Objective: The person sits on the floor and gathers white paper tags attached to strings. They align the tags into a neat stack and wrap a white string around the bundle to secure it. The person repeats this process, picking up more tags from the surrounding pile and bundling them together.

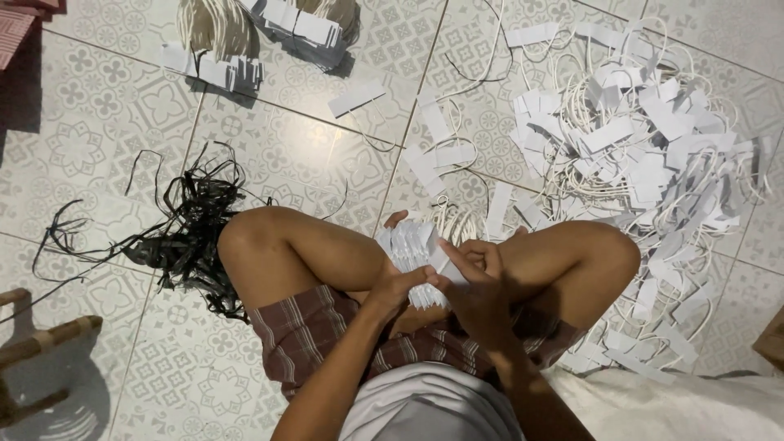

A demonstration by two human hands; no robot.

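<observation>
patterned tile floor (269, 163), seen from above over crossed bare knees. sprawling heap of white tags (645, 155) with cord loops at right; black strips (188, 229) at left; tied bundles (298, 24) at top. in the lap, between both knees, a tag stack (412, 253): gripped underneath by left hand (392, 286), pinched on top by right hand (478, 282). judged mid-squaring; next calls for a firm, even hold.

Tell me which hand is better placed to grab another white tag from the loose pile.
Right, probably. The right hand sits nearer the loose pile; the left hand cradles the tag stack from the far side.
</observation>
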